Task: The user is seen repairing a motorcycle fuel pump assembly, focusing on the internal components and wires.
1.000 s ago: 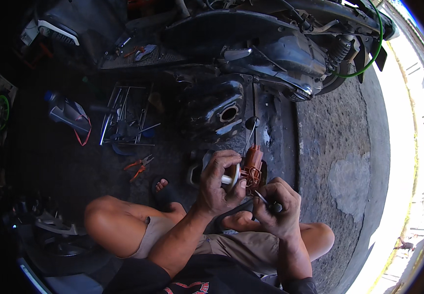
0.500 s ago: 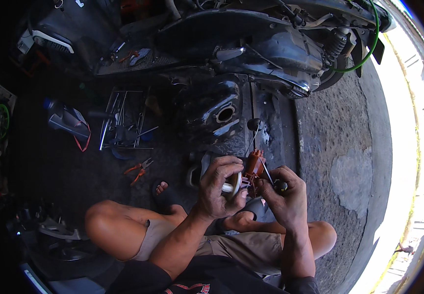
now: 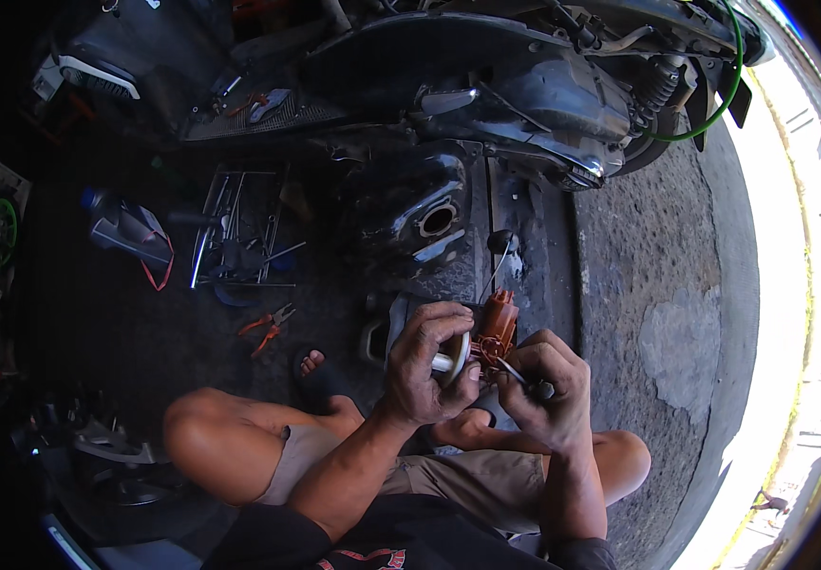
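My left hand (image 3: 429, 361) is closed around the white round flange (image 3: 462, 357) of a fuel pump unit. The unit's orange-brown plastic body (image 3: 500, 318) points away from me, and a thin wire arm with a dark float (image 3: 502, 241) reaches out beyond it. In my right hand (image 3: 551, 385) is a screwdriver (image 3: 515, 373), its thin shaft angled toward the orange-brown part and its dark handle end by my palm. The shaft's tip lies against or very near the thin wires there; exact contact is too small to make out.
Beyond my hands sits a black fuel tank (image 3: 410, 204) with a round opening. A scooter (image 3: 486, 85) stands behind it. To the left lie orange-handled pliers (image 3: 270, 328), a tray of tools (image 3: 239, 223) and a grey bottle (image 3: 130, 233). Rough concrete (image 3: 648, 285) stretches at the right.
The screwdriver has swung down, its shaft now low at the wires instead of up along the orange-brown body. My right hand has shifted slightly; the float has moved a little right.
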Demonstrator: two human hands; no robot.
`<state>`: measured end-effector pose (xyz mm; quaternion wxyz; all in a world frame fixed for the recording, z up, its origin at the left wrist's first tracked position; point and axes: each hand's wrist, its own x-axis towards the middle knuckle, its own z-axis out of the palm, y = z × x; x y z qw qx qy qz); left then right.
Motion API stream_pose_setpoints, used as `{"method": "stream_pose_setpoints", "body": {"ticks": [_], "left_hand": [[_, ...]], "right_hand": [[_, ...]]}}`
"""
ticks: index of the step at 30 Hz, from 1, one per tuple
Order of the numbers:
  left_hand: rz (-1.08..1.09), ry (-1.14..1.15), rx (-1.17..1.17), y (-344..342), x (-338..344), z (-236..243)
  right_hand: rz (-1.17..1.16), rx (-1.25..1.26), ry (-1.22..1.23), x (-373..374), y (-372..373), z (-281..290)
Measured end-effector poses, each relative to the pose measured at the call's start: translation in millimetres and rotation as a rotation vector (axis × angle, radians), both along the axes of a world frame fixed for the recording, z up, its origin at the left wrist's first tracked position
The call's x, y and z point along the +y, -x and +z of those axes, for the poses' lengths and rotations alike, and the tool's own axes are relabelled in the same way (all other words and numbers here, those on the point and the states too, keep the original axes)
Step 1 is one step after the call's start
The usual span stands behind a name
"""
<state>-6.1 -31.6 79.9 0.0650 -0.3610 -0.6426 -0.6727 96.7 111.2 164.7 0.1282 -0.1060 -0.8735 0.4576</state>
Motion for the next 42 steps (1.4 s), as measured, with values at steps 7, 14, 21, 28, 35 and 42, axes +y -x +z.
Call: {"method": "stream_pose_setpoints", "body": {"ticks": [7, 14, 21, 28, 35, 42], "left_hand": [[0.0, 0.001, 0.017, 2, 1, -2], [-0.01, 0.023, 0.04, 1, 4, -6], [-0.05, 0.047, 0.068, 1, 5, -7], [-0.011, -0.024, -0.278, -8, 9, -5], [-0.049, -0.12, -0.736, -5, 5, -3], [0.011, -0.193, -0.649, -9, 10, -4]], "right_hand": [[-0.171, -0.262, 0.232, 6, 4, -3], [-0.264, -0.164, 0.107, 0, 11, -4], [-0.233, -0.148, 0.073, 4, 9, -11], [-0.047, -0.009, 0.067, 6, 3, -5], [-0.035, 0.037, 0.498, 4, -8, -16], [-0.145, -0.045, 0.43, -13, -6, -6]]}}
